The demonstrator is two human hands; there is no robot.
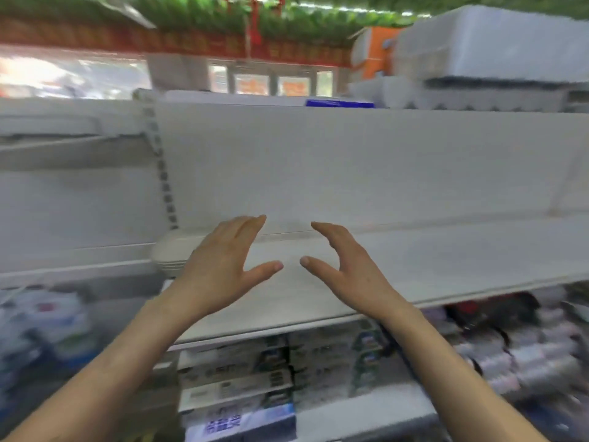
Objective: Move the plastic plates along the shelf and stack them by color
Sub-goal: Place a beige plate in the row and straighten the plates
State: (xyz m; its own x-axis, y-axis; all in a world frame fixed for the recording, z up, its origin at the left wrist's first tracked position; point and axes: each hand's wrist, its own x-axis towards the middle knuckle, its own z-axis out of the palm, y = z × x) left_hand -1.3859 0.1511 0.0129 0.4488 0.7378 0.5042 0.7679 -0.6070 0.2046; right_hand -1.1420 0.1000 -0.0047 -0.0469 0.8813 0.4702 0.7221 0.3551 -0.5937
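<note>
White shelf (414, 260) stretching wide, blurred. Pale plastic plates (169, 255) stacked at its left end, just behind left hand (220, 275). Right hand (347, 272) alongside, both hovering empty, fingers spread, thumbs nearly meeting.

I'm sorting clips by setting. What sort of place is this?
Probably a small shop. White retail shelving with a slotted upright, boxed goods packed on the shelf below, and a stack of white plates by the left hand.
</note>
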